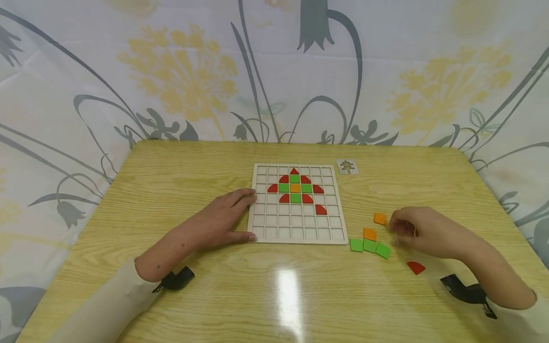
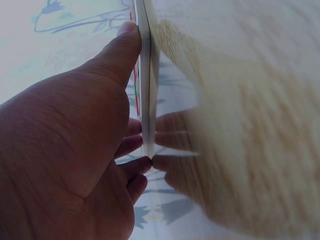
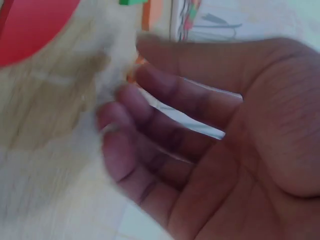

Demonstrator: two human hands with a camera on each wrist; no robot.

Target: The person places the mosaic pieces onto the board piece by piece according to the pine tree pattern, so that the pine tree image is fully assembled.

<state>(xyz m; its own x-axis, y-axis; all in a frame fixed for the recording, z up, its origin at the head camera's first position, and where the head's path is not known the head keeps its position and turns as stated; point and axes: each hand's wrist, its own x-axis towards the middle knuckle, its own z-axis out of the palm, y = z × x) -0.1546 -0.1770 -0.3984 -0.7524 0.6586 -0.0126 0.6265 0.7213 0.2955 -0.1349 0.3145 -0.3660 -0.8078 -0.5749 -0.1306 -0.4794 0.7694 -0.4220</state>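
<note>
A white grid board (image 1: 274, 233) lies on the table, holding a pattern of red quarter-circle and triangle tiles, green square tiles and one orange square tile (image 1: 295, 188). My left hand (image 1: 218, 216) rests at the board's left edge, thumb and fingers spread along it; in the left wrist view the thumb tip overlaps the rim (image 2: 145, 75). To the right of the board, my right hand (image 1: 424, 231) hovers with loosely bent fingers and nothing in them. Near its fingertips lie two loose orange tiles (image 1: 370, 234) and several green tiles (image 1: 370, 246). Closer to me is a loose red quarter-circle tile (image 1: 416, 267).
A small pattern card (image 1: 347, 166) lies beyond the board's upper right corner. The wooden table (image 1: 193, 162) ends at a flower-printed cloth (image 1: 266, 71) behind it. Black wrist straps (image 1: 177, 278) show at both sleeves.
</note>
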